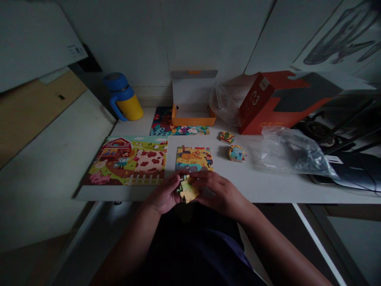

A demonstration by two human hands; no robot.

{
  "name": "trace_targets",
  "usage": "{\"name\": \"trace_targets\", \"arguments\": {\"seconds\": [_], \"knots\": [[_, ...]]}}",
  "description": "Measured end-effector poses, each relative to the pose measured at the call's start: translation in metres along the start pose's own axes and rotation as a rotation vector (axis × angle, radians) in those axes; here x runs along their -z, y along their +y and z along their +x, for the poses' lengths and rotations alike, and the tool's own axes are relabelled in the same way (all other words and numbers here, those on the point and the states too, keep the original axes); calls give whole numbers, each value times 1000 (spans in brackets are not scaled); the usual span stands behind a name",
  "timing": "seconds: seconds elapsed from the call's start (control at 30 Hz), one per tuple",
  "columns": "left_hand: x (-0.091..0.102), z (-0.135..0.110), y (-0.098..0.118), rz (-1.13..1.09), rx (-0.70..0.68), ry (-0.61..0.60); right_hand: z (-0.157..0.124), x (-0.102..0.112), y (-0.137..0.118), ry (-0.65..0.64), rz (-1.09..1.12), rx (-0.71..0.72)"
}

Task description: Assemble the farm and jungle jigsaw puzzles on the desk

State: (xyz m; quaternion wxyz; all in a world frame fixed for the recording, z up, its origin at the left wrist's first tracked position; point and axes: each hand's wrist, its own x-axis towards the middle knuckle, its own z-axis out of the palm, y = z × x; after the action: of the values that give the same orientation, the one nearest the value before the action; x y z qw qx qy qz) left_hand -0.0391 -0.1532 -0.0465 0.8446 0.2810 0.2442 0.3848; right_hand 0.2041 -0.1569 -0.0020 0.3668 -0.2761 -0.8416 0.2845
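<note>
Pinching yellow cardboard jigsaw piece [187,189] betw. left hand [163,194] and right hand [218,192], both hands closed on it, fingers curling over its knobbed edges, just above front edge of white table [256,184]. Lying at 11 o'clock, flat farm jigsaw [127,161] w/ red barn and blotchy cow. Sitting at 12, part-built jigsaw [194,158], almost touching fingers. Piling up at 1 o'clock, two small stacks of pieces [227,137]. Standing further out at 12, open orange card box [193,121]; at 2, crinkly clear plastic bag [294,153]; at 1, angular red carton [268,105]; at 11, rounded blue-and-yellow flask [123,97].
</note>
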Motion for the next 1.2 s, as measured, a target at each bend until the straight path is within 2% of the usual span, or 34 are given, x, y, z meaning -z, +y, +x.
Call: {"name": "trace_targets", "arguments": {"seconds": [0.13, 0.3, 0.57, 0.83, 1.2], "knots": [[0, 0, 2, 6, 20, 10, -1, 2, 0, -33, -33, 6], [-5, 2, 2, 31, -42, -6, -2, 3, -1, -44, -82, -11], [1, 3, -5, 25, -110, 65, -2, -2, -3, -17, -89, -58], [-10, 3, -2, 8, -159, 56, -5, -8, -6, 32, -149, -89], [-10, 4, -3, 55, -122, 108, -1, -6, -9, -4, -214, -73]]}}
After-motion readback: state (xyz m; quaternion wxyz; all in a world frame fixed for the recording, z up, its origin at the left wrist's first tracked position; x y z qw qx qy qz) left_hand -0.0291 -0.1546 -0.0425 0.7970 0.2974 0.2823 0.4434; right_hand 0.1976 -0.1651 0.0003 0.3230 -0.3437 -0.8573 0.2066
